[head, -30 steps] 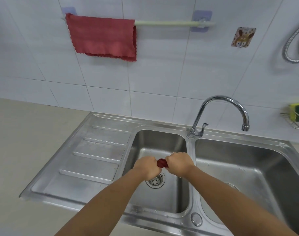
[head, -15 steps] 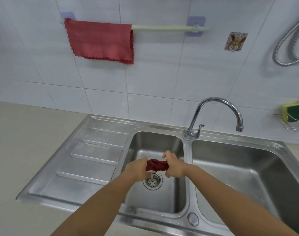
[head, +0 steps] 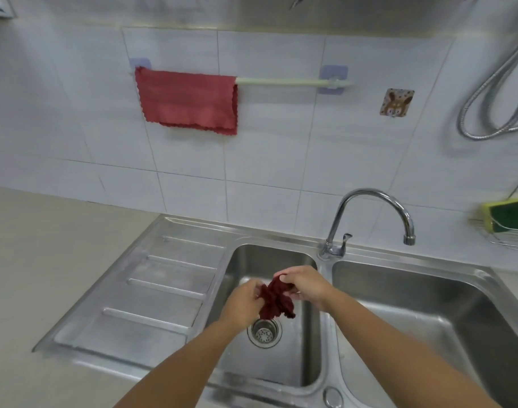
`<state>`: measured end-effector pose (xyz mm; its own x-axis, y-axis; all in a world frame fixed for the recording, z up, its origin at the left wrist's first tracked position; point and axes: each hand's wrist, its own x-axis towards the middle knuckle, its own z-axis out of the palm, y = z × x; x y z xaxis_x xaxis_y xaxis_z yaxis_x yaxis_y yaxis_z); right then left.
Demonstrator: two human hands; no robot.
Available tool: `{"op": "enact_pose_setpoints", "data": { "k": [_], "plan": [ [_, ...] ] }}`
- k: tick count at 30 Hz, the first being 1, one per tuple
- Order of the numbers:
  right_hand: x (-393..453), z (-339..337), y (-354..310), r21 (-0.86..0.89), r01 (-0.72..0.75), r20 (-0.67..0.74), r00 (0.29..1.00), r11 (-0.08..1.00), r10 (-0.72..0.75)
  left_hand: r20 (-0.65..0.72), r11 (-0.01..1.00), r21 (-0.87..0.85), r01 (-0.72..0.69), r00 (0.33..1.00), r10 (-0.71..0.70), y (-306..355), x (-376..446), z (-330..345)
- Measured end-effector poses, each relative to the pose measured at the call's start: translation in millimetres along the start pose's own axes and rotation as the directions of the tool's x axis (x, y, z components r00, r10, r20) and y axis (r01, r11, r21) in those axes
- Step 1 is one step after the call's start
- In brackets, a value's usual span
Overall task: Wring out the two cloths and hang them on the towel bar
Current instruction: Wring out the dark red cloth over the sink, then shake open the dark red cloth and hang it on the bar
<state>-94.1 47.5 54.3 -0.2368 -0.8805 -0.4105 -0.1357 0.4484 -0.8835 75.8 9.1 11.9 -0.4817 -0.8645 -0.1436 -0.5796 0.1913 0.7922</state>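
Note:
A dark red wet cloth [head: 276,301] hangs crumpled between my hands above the left sink basin [head: 287,360], just over the drain [head: 264,331]. My left hand [head: 243,301] grips its left side and my right hand [head: 304,282] pinches its top right. A lighter red cloth [head: 190,100] is draped flat over the left part of the pale green towel bar [head: 293,81] on the tiled wall. The bar's right half is bare.
A chrome faucet [head: 369,213] arches over the divider toward the right basin [head: 428,325]. The ribbed drainboard [head: 151,293] lies left of the basins. A wire rack holding a yellow-green sponge [head: 508,214] is at far right, a metal hose [head: 493,98] above it.
The tightly twisted cloth has loosened and now hangs open between my hands, which have lifted slightly. The view has tilted up, showing more wall.

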Motion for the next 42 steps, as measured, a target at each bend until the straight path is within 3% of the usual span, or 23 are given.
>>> {"op": "enact_pose_setpoints", "data": {
  "k": [2, 5, 9, 19, 23, 26, 30, 34, 39, 42],
  "plan": [
    [2, -3, -2, -0.031, 0.011, -0.095, 0.995, 0.999, -0.014, -0.067, 1.000, 0.017, 0.016, 0.998, -0.015, -4, 1, 2],
    [9, -18, -1, -0.228, 0.083, -0.214, 0.968, 0.970, -0.134, -0.111, 0.999, 0.035, 0.018, 0.994, -0.014, -7, 1, -6],
    [12, -37, 1, -0.454, 0.100, -0.141, 0.973, 0.885, -0.183, -0.119, 0.999, -0.012, -0.037, 0.992, 0.035, -4, 8, -19],
    [9, -36, 1, -0.727, -0.053, -0.103, 0.994, 0.684, -0.034, -0.088, 0.989, -0.117, -0.086, 0.993, 0.076, 46, 19, -32],
    [11, -27, 0, -0.616, 0.082, 0.013, 0.995, 0.784, -0.094, -0.057, 0.971, -0.213, -0.111, 0.993, 0.101, 60, 26, -37],
    [11, -16, -2, -0.493, 0.165, 0.019, 0.984, 0.854, -0.180, -0.004, 0.962, -0.248, -0.111, 0.994, 0.113, 64, 28, -40],
    [10, -13, -4, -0.517, 0.142, -0.064, 0.977, 0.844, -0.204, -0.105, 0.952, -0.304, -0.049, 0.994, 0.017, 58, 30, -44],
    [7, -18, -1, -0.626, 0.088, -0.155, 0.960, 0.775, -0.234, -0.231, 0.971, -0.228, 0.078, 0.964, -0.131, 40, 30, -57],
    [4, -22, -3, -0.768, 0.076, -0.164, 0.936, 0.636, -0.310, -0.052, 0.969, -0.224, 0.104, 0.992, -0.119, 35, 16, -61],
    [2, -28, -4, -0.761, 0.061, -0.192, 0.930, 0.646, -0.314, 0.099, 0.949, -0.285, 0.135, 0.989, -0.111, 36, 10, -63]
  ]
}}
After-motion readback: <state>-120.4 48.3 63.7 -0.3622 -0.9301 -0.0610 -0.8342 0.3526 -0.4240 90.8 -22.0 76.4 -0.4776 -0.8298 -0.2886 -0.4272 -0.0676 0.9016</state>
